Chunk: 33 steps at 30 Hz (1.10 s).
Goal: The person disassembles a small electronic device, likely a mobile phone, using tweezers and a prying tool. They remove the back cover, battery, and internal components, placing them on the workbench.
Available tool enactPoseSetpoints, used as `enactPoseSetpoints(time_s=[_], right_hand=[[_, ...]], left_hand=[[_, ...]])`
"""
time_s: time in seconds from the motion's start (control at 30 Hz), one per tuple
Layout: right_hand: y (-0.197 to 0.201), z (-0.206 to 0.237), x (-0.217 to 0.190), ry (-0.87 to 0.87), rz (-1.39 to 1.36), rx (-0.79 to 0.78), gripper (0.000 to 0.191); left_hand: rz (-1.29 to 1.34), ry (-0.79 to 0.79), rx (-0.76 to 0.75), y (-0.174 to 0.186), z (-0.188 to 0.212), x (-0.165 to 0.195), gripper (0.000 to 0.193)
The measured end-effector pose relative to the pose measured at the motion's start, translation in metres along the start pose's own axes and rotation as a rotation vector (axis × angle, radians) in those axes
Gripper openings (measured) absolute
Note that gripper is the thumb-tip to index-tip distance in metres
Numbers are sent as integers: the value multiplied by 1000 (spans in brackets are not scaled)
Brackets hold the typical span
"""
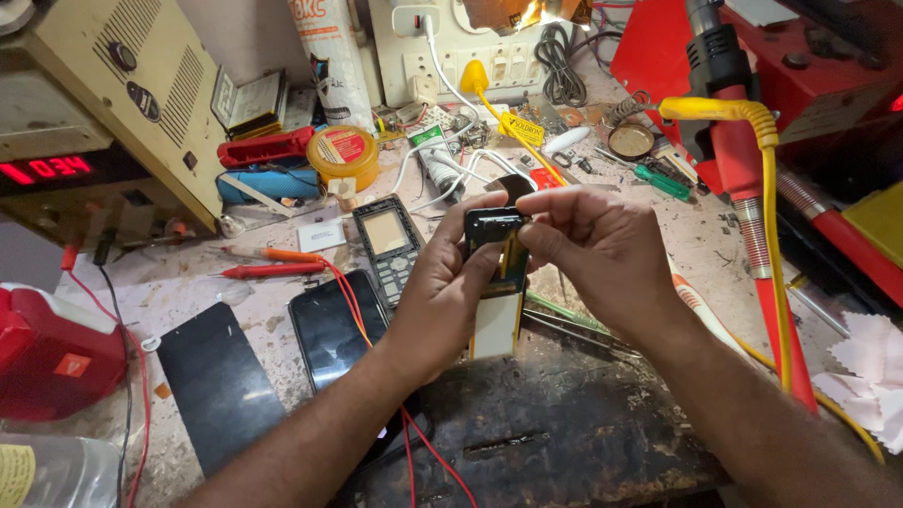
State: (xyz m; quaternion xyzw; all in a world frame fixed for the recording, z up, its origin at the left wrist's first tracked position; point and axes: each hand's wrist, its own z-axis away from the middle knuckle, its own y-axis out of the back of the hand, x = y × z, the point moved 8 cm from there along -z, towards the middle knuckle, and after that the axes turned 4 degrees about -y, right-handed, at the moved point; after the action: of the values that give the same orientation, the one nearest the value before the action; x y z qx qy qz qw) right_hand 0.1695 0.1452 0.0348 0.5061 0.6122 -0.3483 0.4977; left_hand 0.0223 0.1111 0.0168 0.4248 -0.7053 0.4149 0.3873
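Both forearms come in from bottom edge, over a dark scorched mat (pixel 555 423) at the worktop (pixel 696 245) front. Left hand (pixel 442 292) is curled shut round a small opened phone body (pixel 499 282), held upright above the mat; thumb + fingers clamp its left side, black top end up, pale back w/ yellow strip facing camera. Right hand (pixel 593 249) meets it from the right: fingertips pinched together on the black top end, rest of fingers bent, not spread. Tweezers (pixel 574 329) lie on worktop just below/behind the phone body, partly hidden by right wrist.

Left of the hands: black smartphone (pixel 329 334) flat, face up, w/ red test lead wire (pixel 376 329) running across it; a loose black glass panel (pixel 216 386) beside that, nearer the edge. Red box (pixel 52 362) at far left.

Further back: keypad phone front frame (pixel 390 245) lying flat, just beside left hand; two red probes (pixel 273 263) pointing left. Behind those, round yellow tin (pixel 343 155), red + blue tools, beige power supply (pixel 113 103) w/ red digits. Right side: red hot-air gun (pixel 734 141) w/ yellow cable (pixel 771 216) looping down, green screwdriver (pixel 658 179), white tissue (pixel 870 372) at right edge. Wall socket strip (pixel 461 47) at the very back.
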Motion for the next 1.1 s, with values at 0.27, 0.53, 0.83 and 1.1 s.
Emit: enactPoseSetpoints(time_s=[0.27,0.53,0.83,1.1], right_hand=[[4,-1,9,-139,-150,18,18],[-5,6,-4,-76,160,65,20],[18,-6,5,-71,-209,15,14],[46,-12,14,-101,-473,163,13]], left_hand=[[172,228,-26,2,-1,-15,52],[159,218,-43,0,-4,-25,50],[257,301,56,15,-6,-31,30],[12,329,493,91,-17,-21,34]])
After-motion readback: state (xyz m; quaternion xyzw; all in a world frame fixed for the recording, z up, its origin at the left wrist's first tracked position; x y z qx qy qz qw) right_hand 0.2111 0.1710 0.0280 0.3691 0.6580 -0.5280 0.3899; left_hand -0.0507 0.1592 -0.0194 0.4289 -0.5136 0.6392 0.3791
